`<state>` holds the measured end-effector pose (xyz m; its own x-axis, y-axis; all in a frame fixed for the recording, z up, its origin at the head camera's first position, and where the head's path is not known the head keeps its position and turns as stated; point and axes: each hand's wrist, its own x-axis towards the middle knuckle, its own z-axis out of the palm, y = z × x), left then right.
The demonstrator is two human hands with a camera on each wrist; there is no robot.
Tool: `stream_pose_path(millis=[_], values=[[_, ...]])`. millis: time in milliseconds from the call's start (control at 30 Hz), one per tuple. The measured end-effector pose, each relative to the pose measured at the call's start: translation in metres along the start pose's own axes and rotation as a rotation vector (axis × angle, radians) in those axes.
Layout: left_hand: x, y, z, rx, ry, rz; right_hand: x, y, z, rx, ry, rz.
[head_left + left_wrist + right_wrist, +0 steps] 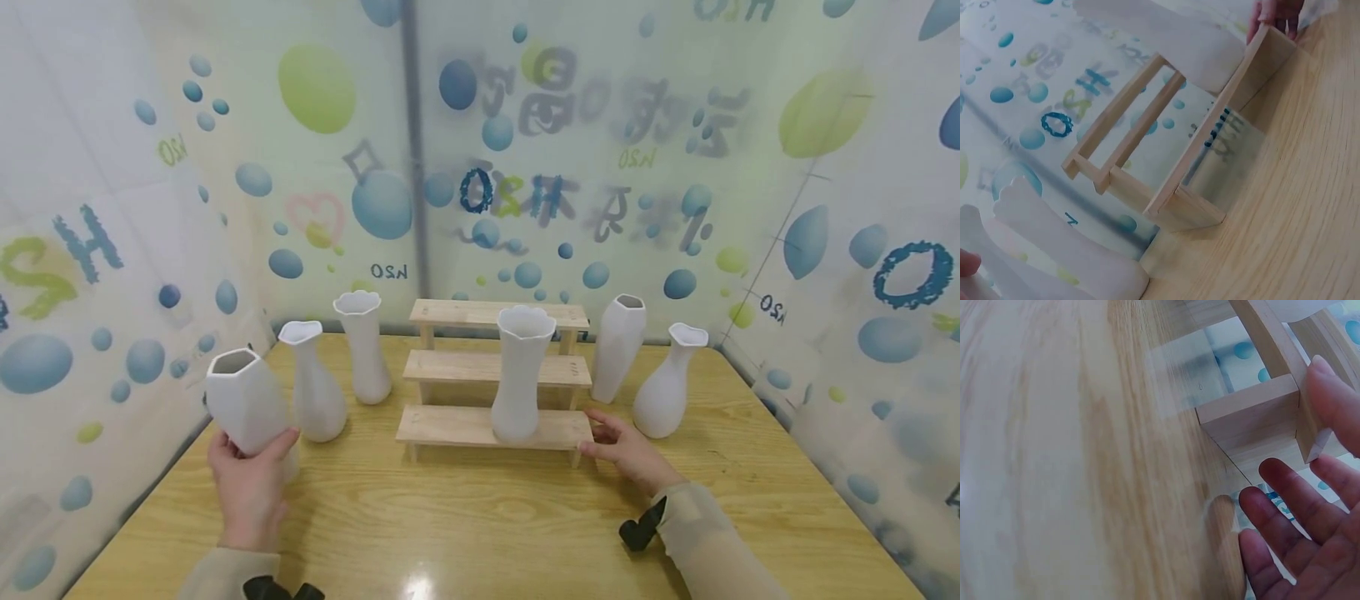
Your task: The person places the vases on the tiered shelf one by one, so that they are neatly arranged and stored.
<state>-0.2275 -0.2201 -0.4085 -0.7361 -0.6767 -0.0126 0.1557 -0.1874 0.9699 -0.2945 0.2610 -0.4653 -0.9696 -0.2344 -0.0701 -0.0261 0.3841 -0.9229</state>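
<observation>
At the left, my left hand [251, 483] grips a white faceted vase [247, 400] by its lower part, tilted above the table. A three-step wooden display stand [450, 425] stands in the middle; a white scalloped-rim vase [525, 375] is upright on its lowest step. My right hand [630, 450] holds the right end of that step between thumb and index finger. The right wrist view shows its other fingers [1291, 519] extended loosely beside the stand's end [1250, 403]. In the left wrist view only a fingertip [967, 264] of my left hand shows, and its vase is not plainly visible.
Left of the stand are a narrow-necked white vase [318, 392] and a scalloped one [365, 350]. On its right stand a faceted vase [618, 346] and a narrow-necked one [663, 392]. Printed curtains [637, 150] enclose the wooden table [450, 533].
</observation>
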Motion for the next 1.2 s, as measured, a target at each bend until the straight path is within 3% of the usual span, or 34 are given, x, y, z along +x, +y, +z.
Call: stream_pose_path(millis=[233, 433, 733, 900, 1200], values=[[-0.017, 0.01, 0.017, -0.049, -0.144, 0.033, -0.002, -0.002, 0.0, -0.009, 0.009, 0.013], [-0.026, 0.02, 0.027, 0.007, -0.28, -0.049, -0.002, -0.003, 0.001, -0.015, 0.011, 0.016], [-0.035, 0.027, 0.042, 0.03, -0.353, -0.091, -0.003, -0.004, 0.001, -0.005, 0.007, 0.021], [-0.037, 0.029, 0.046, 0.058, -0.43, -0.11, -0.002, -0.004, 0.001, -0.018, 0.009, 0.02], [-0.044, 0.029, 0.058, 0.062, -0.512, -0.098, -0.005, -0.007, 0.002, -0.023, -0.01, 0.002]])
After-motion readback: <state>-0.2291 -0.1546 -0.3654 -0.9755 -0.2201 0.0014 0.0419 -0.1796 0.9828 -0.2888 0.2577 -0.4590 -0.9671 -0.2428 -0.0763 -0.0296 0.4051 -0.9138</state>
